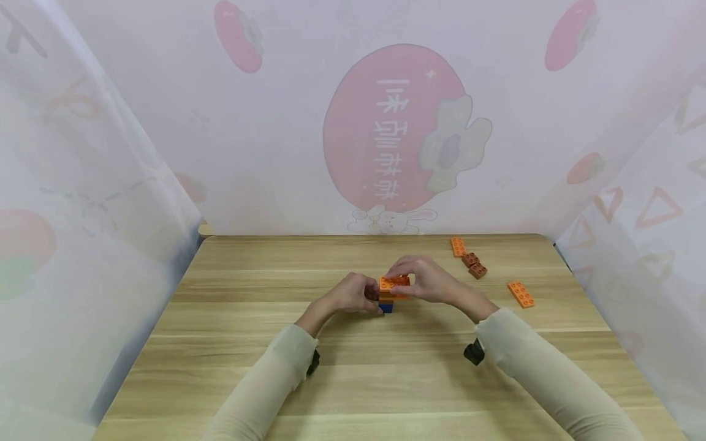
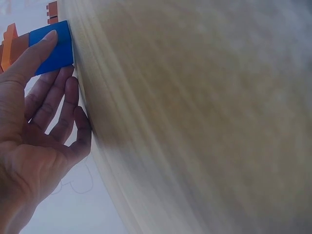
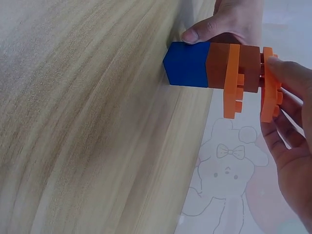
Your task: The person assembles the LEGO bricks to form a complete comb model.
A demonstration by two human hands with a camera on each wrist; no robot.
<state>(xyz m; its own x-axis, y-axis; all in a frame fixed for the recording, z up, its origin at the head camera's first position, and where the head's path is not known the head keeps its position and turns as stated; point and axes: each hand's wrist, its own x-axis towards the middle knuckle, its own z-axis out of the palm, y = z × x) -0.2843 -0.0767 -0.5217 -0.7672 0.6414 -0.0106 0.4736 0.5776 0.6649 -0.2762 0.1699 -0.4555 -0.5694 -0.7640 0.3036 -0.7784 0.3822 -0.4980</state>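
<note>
A brick stack stands upright on the wooden table (image 1: pixel 265 343). From the bottom come a blue brick (image 3: pixel 187 66), a brown brick (image 3: pixel 216 66), an orange plate (image 3: pixel 231 95) jutting to one side, and another brown brick (image 3: pixel 250 73). My left hand (image 1: pixel 350 293) grips the blue base, thumb on one face and fingers around the far side. At the top, my right hand (image 1: pixel 432 282) pinches a second orange plate (image 3: pixel 268 95) between thumb and fingers. Brown studs show in a narrow gap below that plate. It juts out the same way as the lower plate.
To the right on the table lie a loose orange plate (image 1: pixel 458 247) near the back edge, two brown bricks (image 1: pixel 474 266) beside it, and another orange plate (image 1: pixel 521 294) closer in. White printed sheets (image 1: pixel 276 153) surround the table at the back and sides.
</note>
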